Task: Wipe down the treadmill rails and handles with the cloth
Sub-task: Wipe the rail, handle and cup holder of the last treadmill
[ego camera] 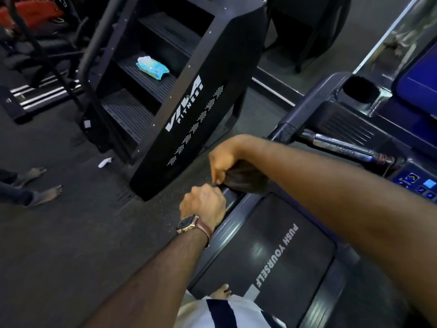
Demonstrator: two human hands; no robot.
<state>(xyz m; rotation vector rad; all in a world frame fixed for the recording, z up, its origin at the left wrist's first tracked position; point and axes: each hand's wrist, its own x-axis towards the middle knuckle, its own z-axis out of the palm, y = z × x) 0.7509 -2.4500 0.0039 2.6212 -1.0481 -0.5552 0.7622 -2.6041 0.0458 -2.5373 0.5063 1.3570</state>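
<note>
I stand on a treadmill whose belt (pixel 267 252) reads "PUSH YOURSELF". My right hand (pixel 224 159) reaches across and grips a dark cloth (pixel 246 177) bunched on the left handrail (pixel 230 197). My left hand (pixel 203 204), with a brown-strapped watch on the wrist, is curled just behind it and pinches the cloth's near edge against the rail. The rail runs on toward the console (pixel 369 107), where a chrome grip bar (pixel 340 145) crosses in front of the control buttons.
A black stair-climber machine (pixel 189 119) stands close on the left, with a blue wipes pack (pixel 152 67) on one step. Another person's bare feet (pixel 45 185) are on the dark floor at far left. A cup holder (pixel 360 91) and a screen (pixel 418 84) sit on the console.
</note>
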